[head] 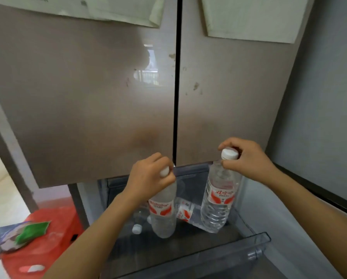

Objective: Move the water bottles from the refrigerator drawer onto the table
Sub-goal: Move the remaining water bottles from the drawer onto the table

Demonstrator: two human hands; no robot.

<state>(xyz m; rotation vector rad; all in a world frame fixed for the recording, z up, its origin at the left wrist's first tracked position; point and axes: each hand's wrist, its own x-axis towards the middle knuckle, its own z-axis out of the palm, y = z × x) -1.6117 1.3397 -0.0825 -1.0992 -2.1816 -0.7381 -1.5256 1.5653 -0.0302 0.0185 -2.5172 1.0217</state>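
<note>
Your left hand [150, 176], at lower centre of the frame, is wrapped round the neck and cap of one water bottle [162, 214]. Your right hand [247, 156], a little higher and to the right, pinches the white cap of a second bottle [218, 198] between thumb and fingers. Both bottles stand caps up with their long axes near vertical, the left one leaning slightly. They are over the open refrigerator drawer [257, 244] at the bottom of the frame; whether their bases touch its floor cannot be told.

You are at the lifting-out step, by the look of it. Next you need to raise both clear of the drawer's front rim and turn toward the table, which is out of view. A third bottle [185, 211] lies on its side between the two, and the cap of a fourth bottle [136, 228] shows to their lower left, so more trips likely remain.
</note>
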